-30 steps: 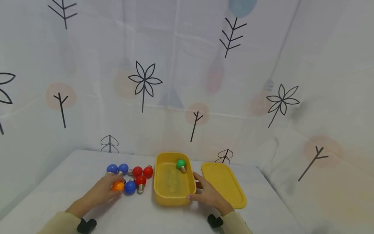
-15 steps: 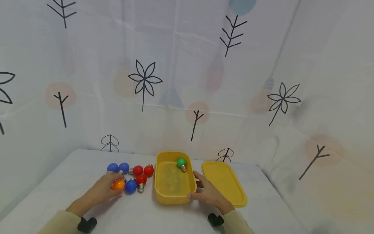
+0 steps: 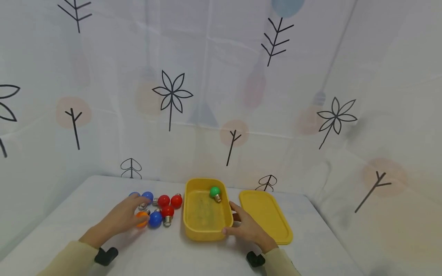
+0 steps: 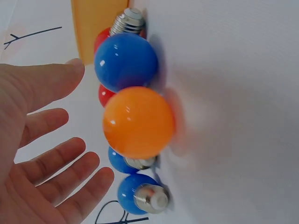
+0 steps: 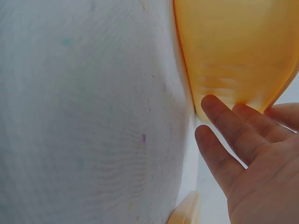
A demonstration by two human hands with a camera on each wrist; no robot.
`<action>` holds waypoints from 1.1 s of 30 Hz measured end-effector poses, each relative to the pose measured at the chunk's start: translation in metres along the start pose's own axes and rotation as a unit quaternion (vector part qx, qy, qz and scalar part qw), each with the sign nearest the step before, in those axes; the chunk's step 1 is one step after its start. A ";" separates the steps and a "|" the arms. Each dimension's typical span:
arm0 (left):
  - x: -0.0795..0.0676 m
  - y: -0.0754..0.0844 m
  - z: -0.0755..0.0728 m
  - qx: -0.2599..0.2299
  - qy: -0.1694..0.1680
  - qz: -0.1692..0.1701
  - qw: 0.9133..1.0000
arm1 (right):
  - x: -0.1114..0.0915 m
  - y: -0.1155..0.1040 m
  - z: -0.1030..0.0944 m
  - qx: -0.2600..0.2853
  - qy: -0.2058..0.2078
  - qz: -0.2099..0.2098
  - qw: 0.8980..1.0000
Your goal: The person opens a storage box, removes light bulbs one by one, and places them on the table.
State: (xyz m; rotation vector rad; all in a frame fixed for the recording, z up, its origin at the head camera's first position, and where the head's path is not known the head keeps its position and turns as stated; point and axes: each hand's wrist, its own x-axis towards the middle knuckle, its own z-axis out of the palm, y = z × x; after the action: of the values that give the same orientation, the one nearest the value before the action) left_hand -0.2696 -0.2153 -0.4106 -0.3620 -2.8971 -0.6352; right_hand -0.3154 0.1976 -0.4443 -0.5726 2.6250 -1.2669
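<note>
My left hand hovers over the left side of the bulb cluster, fingers spread and holding nothing. Below it lies an orange light bulb, partly covered by the thumb in the head view. A blue bulb sits right beside the orange one, with red bulbs behind and to its right. Two more blue bulbs lie farther back, one mostly behind the hand. My right hand touches the right side of a yellow plastic box with extended fingers. Inside that box is a green bulb.
A flat yellow lid lies on the white-covered table, right of the box. Behind the table hangs a patterned white cloth, close to its back edge.
My left hand has moved slightly forward and its fingers have spread; its thumb now crosses in front of the orange bulb. The right hand and the box stay put.
</note>
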 end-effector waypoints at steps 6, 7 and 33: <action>0.011 0.014 0.000 -0.026 0.015 0.020 0.999 | 0.001 0.000 0.001 0.005 -0.004 0.009 1.000; 0.013 0.017 0.001 -0.032 0.018 0.023 0.999 | 0.000 0.000 0.001 0.006 -0.005 0.012 1.000; 0.090 0.114 0.019 -0.064 0.019 0.168 0.984 | 0.001 0.002 -0.001 0.017 -0.011 -0.007 1.000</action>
State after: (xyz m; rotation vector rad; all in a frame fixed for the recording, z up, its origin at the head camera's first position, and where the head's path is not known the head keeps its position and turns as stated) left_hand -0.3272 -0.0891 -0.3656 -0.8232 -2.6720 -0.7585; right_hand -0.3171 0.1988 -0.4452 -0.5965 2.5819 -1.2991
